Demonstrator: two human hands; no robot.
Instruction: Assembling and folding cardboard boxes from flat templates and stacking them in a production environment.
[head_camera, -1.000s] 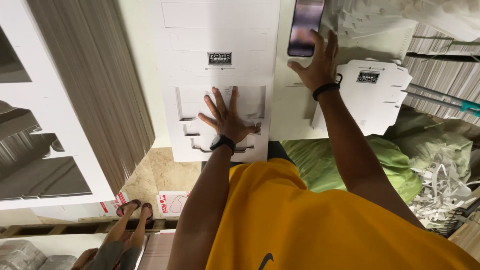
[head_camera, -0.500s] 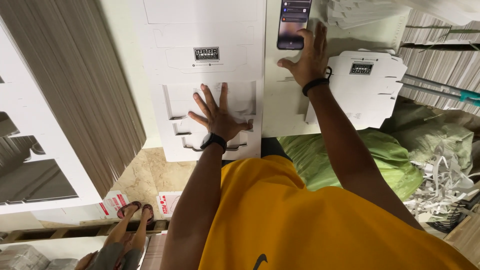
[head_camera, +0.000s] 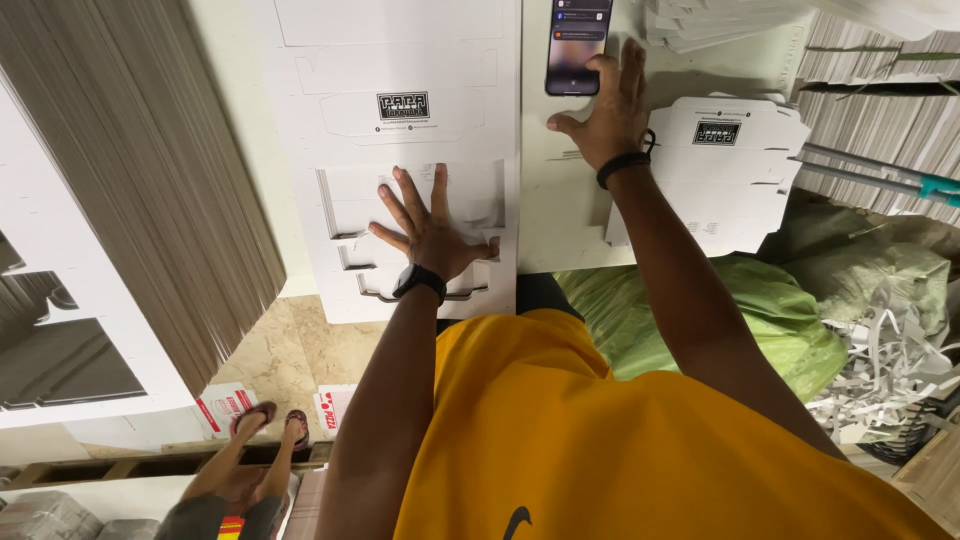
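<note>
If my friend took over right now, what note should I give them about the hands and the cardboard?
Left hand: flat, fingers spread, pressing on the white cardboard sheet on the table.
Right hand: resting on the table, fingertips at the lower edge of the phone, screen lit.
Nearby: a second cut sheet right of the right arm, a stack of sheets at top.
Done: sheet laid flat.
Left: it is not yet folded.

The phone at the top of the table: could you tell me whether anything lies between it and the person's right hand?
Nothing visible does: the right hand already rests against the phone, fingers at its lower right edge, on the white table.
</note>
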